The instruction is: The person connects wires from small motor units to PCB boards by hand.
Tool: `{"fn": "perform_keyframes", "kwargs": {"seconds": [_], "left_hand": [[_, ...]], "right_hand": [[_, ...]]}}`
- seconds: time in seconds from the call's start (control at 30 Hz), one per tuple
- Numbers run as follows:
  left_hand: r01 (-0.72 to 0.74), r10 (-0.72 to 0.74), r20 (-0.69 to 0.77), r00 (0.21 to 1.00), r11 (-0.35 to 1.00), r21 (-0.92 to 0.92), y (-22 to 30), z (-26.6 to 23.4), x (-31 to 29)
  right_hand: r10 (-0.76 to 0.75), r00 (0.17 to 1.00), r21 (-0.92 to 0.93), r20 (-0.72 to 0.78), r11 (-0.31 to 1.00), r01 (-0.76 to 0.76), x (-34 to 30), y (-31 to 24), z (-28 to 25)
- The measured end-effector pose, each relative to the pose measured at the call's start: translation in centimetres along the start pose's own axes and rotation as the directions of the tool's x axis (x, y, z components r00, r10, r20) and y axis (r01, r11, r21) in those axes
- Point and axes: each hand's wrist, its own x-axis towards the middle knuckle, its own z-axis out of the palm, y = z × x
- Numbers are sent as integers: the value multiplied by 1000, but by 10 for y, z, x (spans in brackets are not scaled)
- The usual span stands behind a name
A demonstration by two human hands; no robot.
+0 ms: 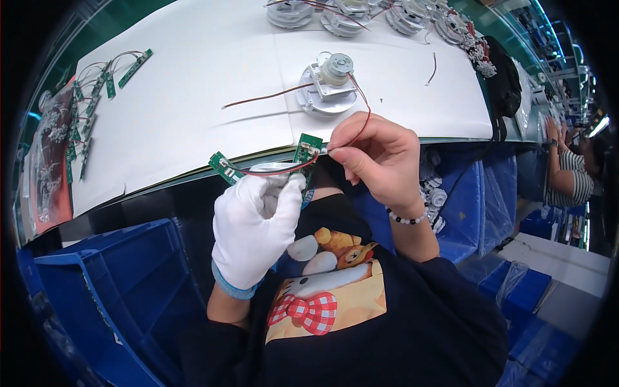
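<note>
My left hand, in a white glove, pinches a green circuit board near the table's front edge. Red, black and white wires run from it to a smaller green board hanging to the left. Bare and wearing a beaded bracelet, my right hand pinches the end of a red-and-black wire beside the board's right edge. Whether its plug sits in the board cannot be made out. That wire leads up to a white motor unit with a round metal motor on top, standing on the table; another wire stretches left from it.
Several wired green boards lie at the table's left, beside a red bag of parts. More motor units line the far edge. Blue crates stand below left; blue bins are at right. Another person sits far right.
</note>
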Motion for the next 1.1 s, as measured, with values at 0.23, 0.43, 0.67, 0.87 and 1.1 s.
{"fn": "perform_keyframes", "kwargs": {"seconds": [0.23,0.43,0.67,0.87,1.1], "left_hand": [[-170,162,57,985,971,169,8,-5,-2],[-225,219,51,974,937,267,14,-6,-3],[-245,252,12,968,925,289,16,-2,-3],[-285,298,16,954,895,343,11,1,-4],[-359,376,39,926,841,405,7,2,-3]], "right_hand": [[85,993,-113,76,991,-76,7,-7,-2],[62,991,-306,120,952,-22,7,-11,-1],[-48,998,-306,32,950,56,8,-5,4],[42,999,-332,-18,942,-45,9,-10,4],[61,995,-369,79,929,-28,13,-13,-6]]}}
